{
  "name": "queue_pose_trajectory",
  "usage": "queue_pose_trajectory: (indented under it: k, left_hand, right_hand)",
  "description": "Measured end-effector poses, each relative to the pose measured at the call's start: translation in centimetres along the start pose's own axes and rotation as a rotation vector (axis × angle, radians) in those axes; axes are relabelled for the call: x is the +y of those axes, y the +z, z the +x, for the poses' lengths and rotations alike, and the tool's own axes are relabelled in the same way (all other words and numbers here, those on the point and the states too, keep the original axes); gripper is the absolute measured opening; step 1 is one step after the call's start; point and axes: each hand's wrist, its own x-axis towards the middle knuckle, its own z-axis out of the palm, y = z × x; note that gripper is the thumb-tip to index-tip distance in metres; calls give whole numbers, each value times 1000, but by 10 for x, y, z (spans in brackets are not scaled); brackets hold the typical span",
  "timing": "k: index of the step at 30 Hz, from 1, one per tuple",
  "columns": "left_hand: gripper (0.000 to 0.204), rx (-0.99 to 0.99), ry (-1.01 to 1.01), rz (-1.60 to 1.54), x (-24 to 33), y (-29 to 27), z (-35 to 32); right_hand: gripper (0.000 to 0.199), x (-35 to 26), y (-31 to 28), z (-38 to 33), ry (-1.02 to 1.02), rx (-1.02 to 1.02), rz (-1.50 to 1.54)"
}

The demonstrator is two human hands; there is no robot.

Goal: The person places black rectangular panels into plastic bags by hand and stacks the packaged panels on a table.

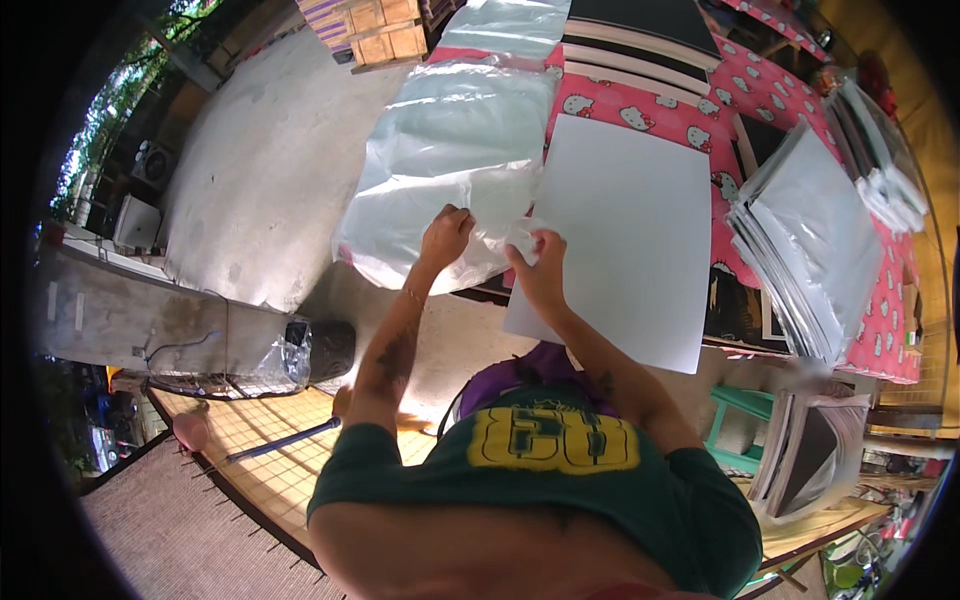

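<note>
A clear plastic sheet [455, 120] lies over the left part of the table, wrinkled and shiny. My left hand [447, 238] is closed on the sheet near its front part, fingers curled. Close by on the right, my right hand [540, 268] pinches a bunched bit of the same plastic between thumb and fingers. Beside it, a large white board [625, 230] lies flat, its front corners reaching past the table edge. My right forearm crosses over the board's lower left part.
Pink patterned cloth [735, 75] covers the table. Dark-topped boards [640, 30] are stacked at the back, plastic-wrapped panels [810, 240] at the right. A green stool [738, 430] stands below right, a dark bin [332, 347] at the left, and a wooden crate [385, 30] at the far left.
</note>
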Motion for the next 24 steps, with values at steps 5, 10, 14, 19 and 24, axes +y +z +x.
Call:
queue_pose_trajectory:
  k: [5, 10, 14, 19, 24]
  left_hand:
    - [13, -75, -92, -159, 19, -44, 42]
    - [25, 87, -22, -554, 70, -55, 35]
    - [39, 455, -148, -215, 46, -16, -3]
    - [62, -50, -396, 311, -40, 23, -9]
    - [69, -308, -220, 427, -107, -7, 55]
  right_hand:
    - [48, 0, 30, 8, -127, -215, 32]
    - [32, -21, 31, 50, 403, -349, 655]
    - [22, -20, 6, 95, 544, -38, 1056]
    - [19, -45, -122, 138, 310, 320, 1116]
    - [52, -97, -261, 88, 38, 367, 1212]
